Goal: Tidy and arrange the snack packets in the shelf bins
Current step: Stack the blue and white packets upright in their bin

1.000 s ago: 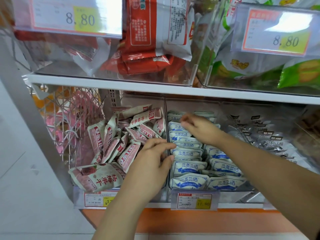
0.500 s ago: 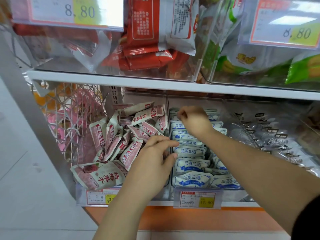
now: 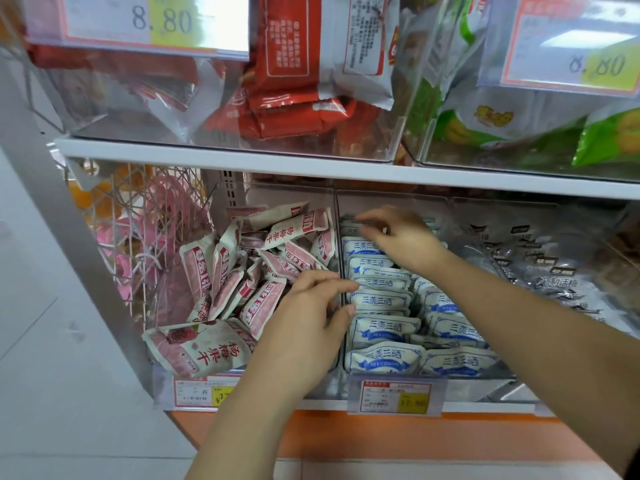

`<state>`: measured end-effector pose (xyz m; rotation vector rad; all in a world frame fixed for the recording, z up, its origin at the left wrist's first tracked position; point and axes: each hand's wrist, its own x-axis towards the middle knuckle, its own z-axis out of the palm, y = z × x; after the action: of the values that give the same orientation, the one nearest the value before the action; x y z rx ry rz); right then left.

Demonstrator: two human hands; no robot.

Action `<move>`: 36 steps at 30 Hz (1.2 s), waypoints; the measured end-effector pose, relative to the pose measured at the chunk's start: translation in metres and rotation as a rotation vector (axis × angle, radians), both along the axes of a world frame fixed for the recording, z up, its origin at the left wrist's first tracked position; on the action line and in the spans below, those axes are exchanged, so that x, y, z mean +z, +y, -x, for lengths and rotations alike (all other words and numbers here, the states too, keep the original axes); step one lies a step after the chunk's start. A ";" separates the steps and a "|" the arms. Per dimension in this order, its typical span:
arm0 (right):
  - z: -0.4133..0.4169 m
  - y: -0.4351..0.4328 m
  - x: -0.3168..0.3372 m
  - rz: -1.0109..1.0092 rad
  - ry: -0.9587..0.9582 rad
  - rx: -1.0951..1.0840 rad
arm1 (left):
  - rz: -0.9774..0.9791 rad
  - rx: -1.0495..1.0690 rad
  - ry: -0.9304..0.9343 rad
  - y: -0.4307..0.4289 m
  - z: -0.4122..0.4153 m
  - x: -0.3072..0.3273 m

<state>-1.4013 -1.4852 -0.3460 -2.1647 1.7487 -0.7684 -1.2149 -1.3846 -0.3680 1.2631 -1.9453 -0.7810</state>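
Find blue-and-white packets point(image 3: 381, 299) filed in two tight rows in middle bin, up to front wall. Note right hand point(image 3: 401, 237) deep at back, under upper shelf edge point(image 3: 311, 171), fingers curled on rear packet tops, probably pinching one. Note left hand point(image 3: 308, 327) at clear divider point(image 3: 340, 237), fingers bent; cannot tell grip

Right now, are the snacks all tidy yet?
Partly. The blue packets in the middle bin lie in neat rows. The right hand is at the back row and the left hand is at the bin's side wall. The pink packets beside them lie jumbled and need sorting.
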 end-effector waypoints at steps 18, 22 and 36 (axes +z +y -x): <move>0.024 0.040 0.002 -0.229 0.581 -0.026 | 0.016 0.009 -0.005 0.000 0.001 -0.002; 0.044 0.049 -0.003 -0.415 0.678 -0.056 | 0.021 0.004 -0.007 0.000 0.000 -0.003; -0.017 0.128 0.023 -0.026 0.313 0.081 | 0.150 0.103 -0.089 0.023 -0.004 0.007</move>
<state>-1.3840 -1.3577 -0.3225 -2.4266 1.7834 -0.4002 -1.2106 -1.3616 -0.3612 1.3151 -1.9522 -0.5253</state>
